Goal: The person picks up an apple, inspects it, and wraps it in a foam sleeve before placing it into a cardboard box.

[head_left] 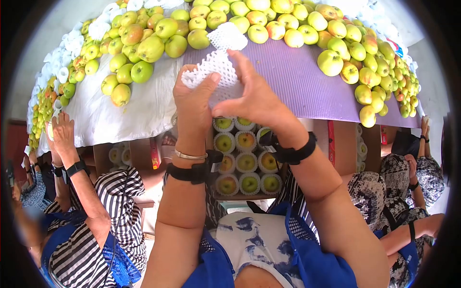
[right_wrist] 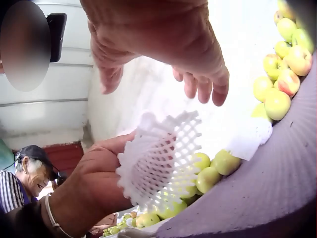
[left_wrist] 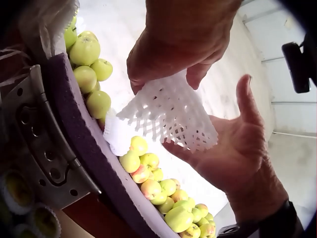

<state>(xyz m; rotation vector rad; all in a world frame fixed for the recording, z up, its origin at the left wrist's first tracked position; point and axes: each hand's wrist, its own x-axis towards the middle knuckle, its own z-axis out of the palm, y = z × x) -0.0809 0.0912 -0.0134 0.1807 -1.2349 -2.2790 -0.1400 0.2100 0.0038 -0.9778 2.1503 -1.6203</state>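
Observation:
A white foam mesh sleeve is pinched between the thumb and fingers of the left hand. In the left wrist view the sleeve hangs flared below the left hand. The right hand stands beside it, thumb and fingers spread apart, palm toward the mesh. From the right wrist view, the right hand is above the sleeve with a gap between them. Another white foam piece lies on the table just beyond the hands.
Green-red apples are heaped along the far side of the table, whose purple ridged cover reaches the near edge. Below the hands, a box holds apples in foam sleeves. Other people's arms are at both sides.

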